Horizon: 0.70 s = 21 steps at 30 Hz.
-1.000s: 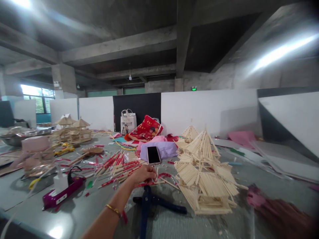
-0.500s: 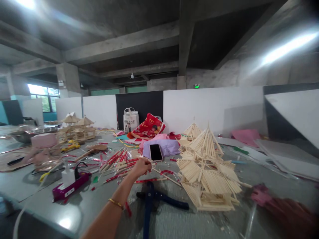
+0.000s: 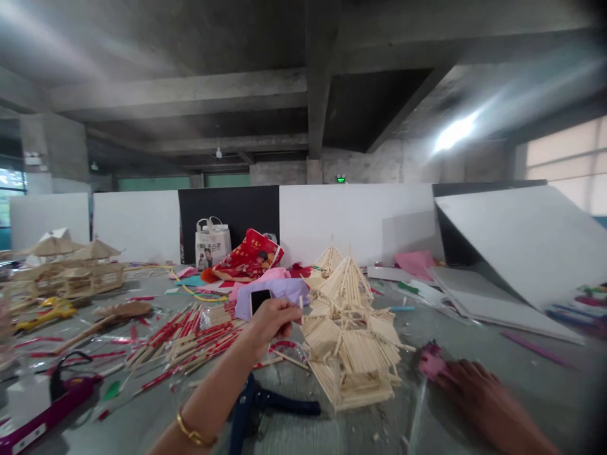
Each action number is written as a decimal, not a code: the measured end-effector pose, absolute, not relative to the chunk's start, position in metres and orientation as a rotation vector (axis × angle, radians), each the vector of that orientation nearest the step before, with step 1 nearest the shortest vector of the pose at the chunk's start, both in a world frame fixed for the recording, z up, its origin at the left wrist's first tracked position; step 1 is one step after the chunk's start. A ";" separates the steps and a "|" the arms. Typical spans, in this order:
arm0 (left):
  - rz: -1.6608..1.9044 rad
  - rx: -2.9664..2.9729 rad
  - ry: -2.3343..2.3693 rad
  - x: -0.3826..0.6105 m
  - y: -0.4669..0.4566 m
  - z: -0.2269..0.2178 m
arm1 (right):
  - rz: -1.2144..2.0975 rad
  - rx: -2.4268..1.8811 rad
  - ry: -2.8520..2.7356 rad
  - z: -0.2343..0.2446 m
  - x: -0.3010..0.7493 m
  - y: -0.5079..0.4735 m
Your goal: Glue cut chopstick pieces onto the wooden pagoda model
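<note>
Held up in front of the layered stick pavilion model [image 3: 351, 341], my left hand [image 3: 275, 319] pinches a short pale wooden stick [image 3: 301, 309] near its roofs. A gold bracelet circles that wrist. To the right of the model, my right hand [image 3: 478, 392] is closed round a pink tool with a dark tip [image 3: 431, 361]; blur hides its exact kind. A thin clear strip [image 3: 418, 407] runs down from beside it. Below my left forearm lies a dark blue cutter [image 3: 265, 404] with spread handles.
Red-wrapped stick bundles [image 3: 190, 341] are strewn to the left. Behind my left hand, a phone [image 3: 259, 299] rests on purple cloth [image 3: 298, 291]. A purple power strip [image 3: 57, 411] is at the lower left, more pavilion models [image 3: 90, 265] beyond. White boards [image 3: 497, 303] lie at the right.
The view has turned right, so everything sits further left. My left hand has risen and moved toward the model with the short stick. My right hand shows more fully, still by the pink tool.
</note>
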<state>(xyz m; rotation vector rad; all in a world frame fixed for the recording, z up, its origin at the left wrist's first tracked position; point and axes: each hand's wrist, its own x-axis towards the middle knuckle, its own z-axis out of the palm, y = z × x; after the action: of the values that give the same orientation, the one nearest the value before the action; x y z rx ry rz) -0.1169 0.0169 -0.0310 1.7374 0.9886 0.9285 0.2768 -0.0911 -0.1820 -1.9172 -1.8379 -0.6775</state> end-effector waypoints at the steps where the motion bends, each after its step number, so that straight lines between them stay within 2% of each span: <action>1: 0.916 1.749 0.984 -0.106 0.011 -0.023 | -0.656 -1.928 -1.865 -0.182 0.277 -0.091; 8: 1.002 2.084 1.140 -0.057 0.001 -0.007 | -0.653 -1.937 -1.890 -0.183 0.279 -0.091; 21: 1.108 2.275 1.335 -0.035 -0.009 0.000 | -0.601 -1.976 -1.887 -0.177 0.274 -0.093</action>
<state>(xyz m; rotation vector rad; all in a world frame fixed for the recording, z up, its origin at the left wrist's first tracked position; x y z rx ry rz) -0.0348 -0.0088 -0.0001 2.2748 1.3354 1.1084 0.2737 -0.0927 -0.1765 -1.9764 -1.8875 -0.6008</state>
